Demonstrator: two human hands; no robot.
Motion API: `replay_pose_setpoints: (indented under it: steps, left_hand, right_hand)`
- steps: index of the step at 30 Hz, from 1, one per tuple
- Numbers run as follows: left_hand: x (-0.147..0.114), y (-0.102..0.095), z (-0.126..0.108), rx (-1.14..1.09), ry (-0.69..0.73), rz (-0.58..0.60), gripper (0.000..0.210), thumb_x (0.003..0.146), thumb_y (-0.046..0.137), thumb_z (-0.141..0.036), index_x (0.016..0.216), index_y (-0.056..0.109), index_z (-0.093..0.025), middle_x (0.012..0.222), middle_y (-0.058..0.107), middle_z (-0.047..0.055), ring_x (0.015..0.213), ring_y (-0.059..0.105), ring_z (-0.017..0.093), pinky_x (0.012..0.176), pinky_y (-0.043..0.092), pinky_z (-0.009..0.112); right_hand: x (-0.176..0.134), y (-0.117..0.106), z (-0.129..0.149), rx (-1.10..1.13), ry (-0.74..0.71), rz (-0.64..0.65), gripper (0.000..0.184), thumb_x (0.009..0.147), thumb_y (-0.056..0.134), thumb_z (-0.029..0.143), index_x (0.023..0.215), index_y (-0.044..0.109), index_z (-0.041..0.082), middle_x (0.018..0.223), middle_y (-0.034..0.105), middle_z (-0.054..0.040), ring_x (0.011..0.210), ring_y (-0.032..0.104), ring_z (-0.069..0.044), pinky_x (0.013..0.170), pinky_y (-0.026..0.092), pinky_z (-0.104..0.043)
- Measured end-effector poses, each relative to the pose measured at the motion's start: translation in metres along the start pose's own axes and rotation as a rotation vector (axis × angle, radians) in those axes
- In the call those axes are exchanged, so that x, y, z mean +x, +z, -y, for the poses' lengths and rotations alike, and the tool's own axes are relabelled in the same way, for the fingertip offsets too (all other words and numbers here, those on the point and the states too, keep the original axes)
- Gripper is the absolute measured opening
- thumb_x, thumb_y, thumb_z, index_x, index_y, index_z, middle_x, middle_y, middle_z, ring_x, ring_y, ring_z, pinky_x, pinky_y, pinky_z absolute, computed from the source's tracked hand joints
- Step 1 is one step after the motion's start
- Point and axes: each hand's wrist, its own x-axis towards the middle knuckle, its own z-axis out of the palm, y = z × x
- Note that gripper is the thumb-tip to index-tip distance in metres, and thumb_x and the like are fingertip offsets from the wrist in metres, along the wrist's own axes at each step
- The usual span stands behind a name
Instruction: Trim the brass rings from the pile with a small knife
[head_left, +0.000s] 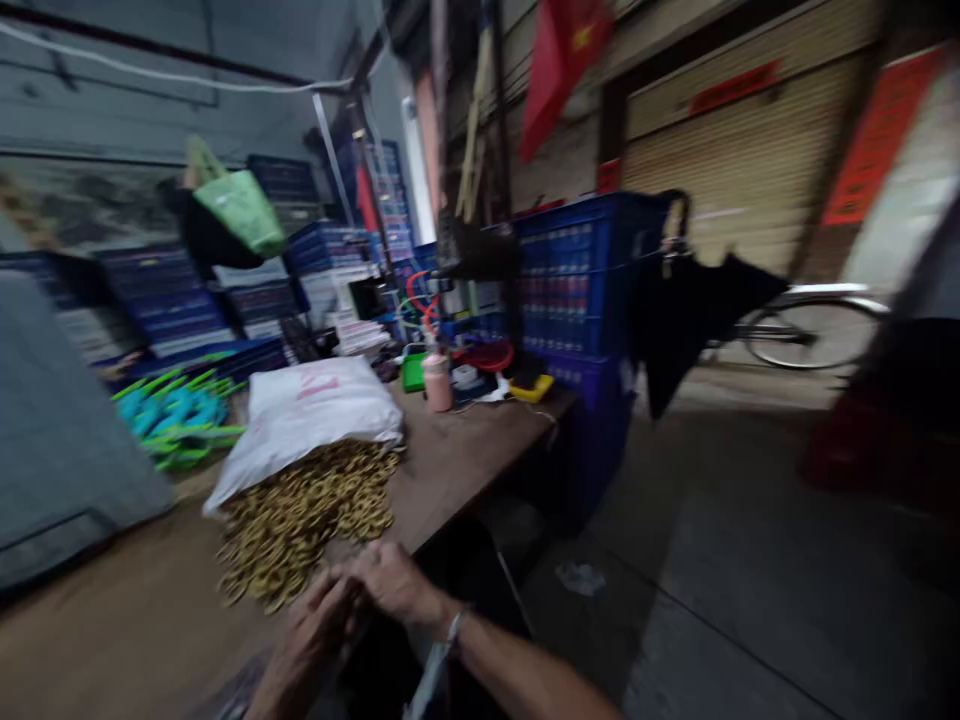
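My left hand (319,622) and my right hand (395,582) meet at the table's front edge, with their fingers curled and pressed together. Whatever they hold, if anything, is too blurred and hidden to make out. Just beyond them spreads a heap of brass-coloured rings (307,515), spilling from the mouth of a white sack (322,405) with faded red print. A band circles my right wrist.
On the brown table (450,450) stand a pink bottle (436,382), a green tray (413,372) and a yellow tray (532,388). Bright green and blue pieces (180,410) lie left. Blue crates (559,280) and a black umbrella (697,310) are beyond the table.
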Motion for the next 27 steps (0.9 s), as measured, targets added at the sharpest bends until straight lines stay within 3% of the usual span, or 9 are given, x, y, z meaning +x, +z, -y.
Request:
replay_pose_setpoints:
  steps: [4, 15, 27]
  left_hand:
    - [0.01, -0.021, 0.017, -0.046, 0.086, 0.012, 0.031, 0.074, 0.055, -0.047, 0.068, 0.049, -0.017, 0.049, 0.045, -0.007, 0.037, 0.035, 0.004, 0.035, 0.03, 0.015]
    - [0.01, -0.046, 0.037, -0.203, 0.078, -0.007, 0.026, 0.076, 0.053, -0.043, 0.079, 0.048, -0.018, 0.049, 0.043, -0.008, 0.036, 0.034, 0.004, 0.035, 0.028, 0.014]
    - [0.017, -0.058, 0.047, -0.324, -0.012, -0.035, 0.027, 0.075, 0.057, -0.042, 0.079, 0.045, -0.018, 0.055, 0.046, -0.006, 0.039, 0.035, 0.003, 0.037, 0.027, 0.014]
  right_hand:
    - [0.01, 0.002, 0.003, -0.089, -0.037, -0.119, 0.026, 0.076, 0.051, 0.04, 0.067, 0.051, 0.015, 0.056, 0.047, 0.0051, 0.051, 0.041, -0.006, 0.047, 0.033, -0.017]
    - [0.028, 0.021, 0.002, -0.329, 0.03, -0.055, 0.026, 0.079, 0.046, 0.041, 0.07, 0.049, 0.016, 0.063, 0.047, 0.0044, 0.061, 0.044, -0.009, 0.057, 0.035, -0.019]
    - [0.042, 0.027, -0.017, -0.249, 0.095, 0.004, 0.026, 0.079, 0.045, 0.041, 0.073, 0.049, 0.016, 0.066, 0.049, 0.0029, 0.062, 0.044, -0.01, 0.059, 0.036, -0.02]
